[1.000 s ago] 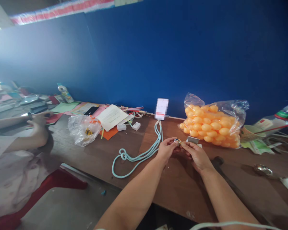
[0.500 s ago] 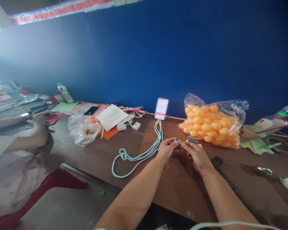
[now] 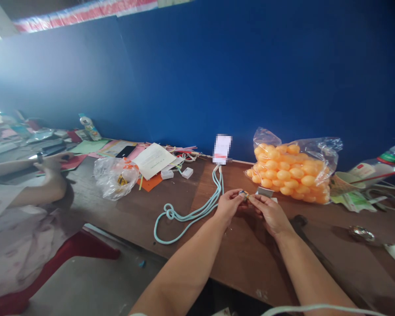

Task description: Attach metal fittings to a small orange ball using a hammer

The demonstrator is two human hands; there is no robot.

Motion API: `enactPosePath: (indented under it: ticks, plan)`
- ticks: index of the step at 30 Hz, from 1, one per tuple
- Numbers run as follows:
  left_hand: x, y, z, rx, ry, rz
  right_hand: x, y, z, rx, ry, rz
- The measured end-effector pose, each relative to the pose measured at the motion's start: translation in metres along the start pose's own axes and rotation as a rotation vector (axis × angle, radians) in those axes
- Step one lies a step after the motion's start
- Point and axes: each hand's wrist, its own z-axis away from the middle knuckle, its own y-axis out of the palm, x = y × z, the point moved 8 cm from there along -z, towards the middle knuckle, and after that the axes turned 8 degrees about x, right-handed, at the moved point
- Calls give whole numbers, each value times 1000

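Note:
Both hands meet above the brown table (image 3: 250, 263), fingers pinched around a small shiny silver and gold object (image 3: 244, 195). My left hand (image 3: 228, 205) grips its left side, and the fingertips of my right hand (image 3: 270, 213) close on its right side. What exactly the object is cannot be made out. Left of my left hand lies a looped light-blue cord (image 3: 184, 217), leading up to a blurred white card (image 3: 221, 149). Behind my right hand stands a clear bag of orange balls (image 3: 289, 172), with a small grey piece (image 3: 265, 192) in front of it.
At the left are another person's arms (image 3: 41, 188) and a red-edged chair (image 3: 85, 245). Papers (image 3: 155, 160), a crumpled plastic bag (image 3: 113, 179) and small white boxes (image 3: 187, 173) lie left of centre. A shiny silver object (image 3: 362, 233) and a cup (image 3: 345, 182) are at right.

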Motion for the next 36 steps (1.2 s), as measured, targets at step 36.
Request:
enactPosePath:
  ticks: [36]
  plan:
    - [1,-2,-2,-24,-5,2,2,3,0,12,-12,-2]
